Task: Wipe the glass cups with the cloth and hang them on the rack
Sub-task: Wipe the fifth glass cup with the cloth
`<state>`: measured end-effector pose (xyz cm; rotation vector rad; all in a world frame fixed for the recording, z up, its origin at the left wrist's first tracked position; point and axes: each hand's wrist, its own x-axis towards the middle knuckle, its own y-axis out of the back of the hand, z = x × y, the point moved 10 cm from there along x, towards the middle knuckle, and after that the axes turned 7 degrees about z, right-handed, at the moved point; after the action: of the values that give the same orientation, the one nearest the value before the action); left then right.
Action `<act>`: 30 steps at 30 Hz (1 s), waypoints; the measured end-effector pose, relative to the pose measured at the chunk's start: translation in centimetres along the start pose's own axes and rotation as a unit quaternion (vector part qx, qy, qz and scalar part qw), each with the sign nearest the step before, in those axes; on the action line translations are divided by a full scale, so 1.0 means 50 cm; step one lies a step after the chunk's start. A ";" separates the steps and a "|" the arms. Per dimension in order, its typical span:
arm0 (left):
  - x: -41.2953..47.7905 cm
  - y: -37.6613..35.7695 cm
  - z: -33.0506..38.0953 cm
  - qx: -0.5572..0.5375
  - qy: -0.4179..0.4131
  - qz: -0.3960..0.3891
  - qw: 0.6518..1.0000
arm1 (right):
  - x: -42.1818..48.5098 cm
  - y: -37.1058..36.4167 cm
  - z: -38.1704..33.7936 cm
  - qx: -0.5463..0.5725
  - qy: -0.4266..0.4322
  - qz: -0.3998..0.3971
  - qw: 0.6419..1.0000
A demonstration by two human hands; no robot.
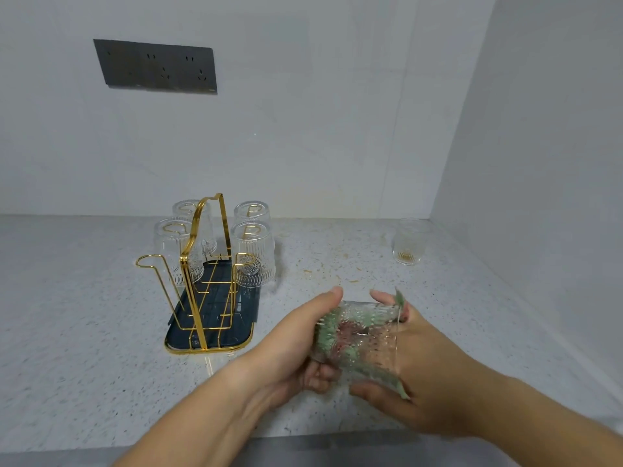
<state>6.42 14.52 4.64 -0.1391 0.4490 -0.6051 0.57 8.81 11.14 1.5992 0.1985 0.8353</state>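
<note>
Glass cup [365,342] held above the counter [84,332], on its side, at 5 o'clock in view. Left hand [293,342] grips its base end, thumb on top, fingers curled beneath. Right hand [438,375] is closed round the mouth end, thumb and fingers pinching the green-and-pink cloth [337,335] against the glass. Most of the cloth shows through the wall; whether it sits inside cannot be told.

Gold wire rack [204,251] at 10 o'clock from the held cup, standing on a dark tray [236,338]. Four cups [251,254] hang on it upside down, two each side. Loose cup [408,242] upright at 1 o'clock, near the corner. Socket panel [155,66] on the wall, 11 o'clock.
</note>
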 end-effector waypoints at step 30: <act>0.025 0.021 -0.007 -0.042 -0.091 0.018 0.995 | -0.015 -0.019 -0.009 0.165 -0.108 -0.016 0.980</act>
<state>7.71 14.66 3.62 -0.2648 0.2993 -0.5336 0.05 8.96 9.98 1.9795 0.2151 0.6196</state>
